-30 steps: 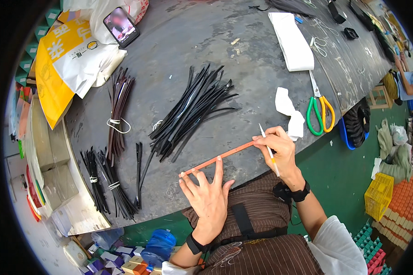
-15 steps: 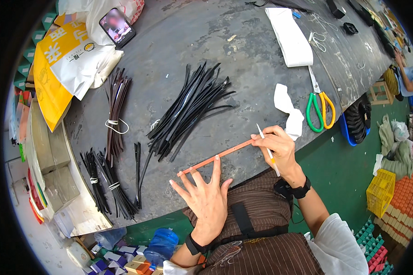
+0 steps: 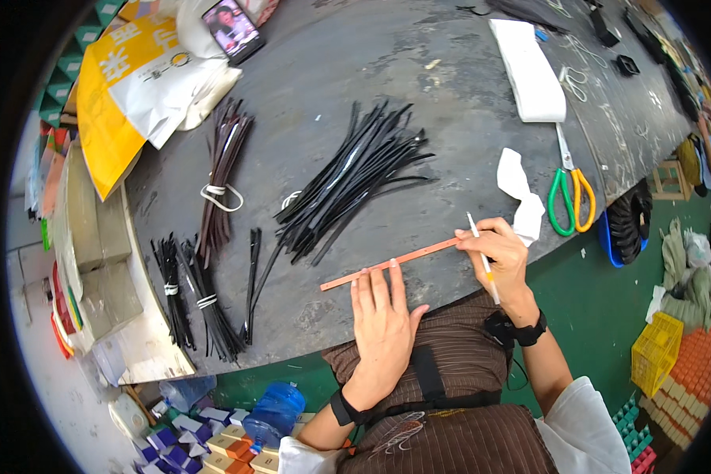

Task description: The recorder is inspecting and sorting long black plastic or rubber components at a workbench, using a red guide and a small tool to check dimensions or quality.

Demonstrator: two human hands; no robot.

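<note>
A long thin orange strip [image 3: 419, 253] lies across the near edge of the dark worktable [image 3: 387, 103]. My left hand [image 3: 381, 320] lies flat with its fingers together, the fingertips pressing the strip near its middle. My right hand [image 3: 501, 254] pinches the strip's right end and also holds a thin white stick [image 3: 482, 259] like a pencil. Just beyond the strip sits a loose pile of black strips [image 3: 355, 178].
Tied bundles of black strips [image 3: 193, 296] and a dark brown bundle [image 3: 221, 178] lie at the left. Green and yellow scissors [image 3: 567, 189], a crumpled white cloth [image 3: 520, 189] and a white folded pad [image 3: 529, 71] are to the right. A yellow and white bag [image 3: 122, 87] and a phone [image 3: 231, 28] sit far left.
My left hand has closed its spread fingers and laid them flat on the strip. The right hand and the strip have hardly shifted.
</note>
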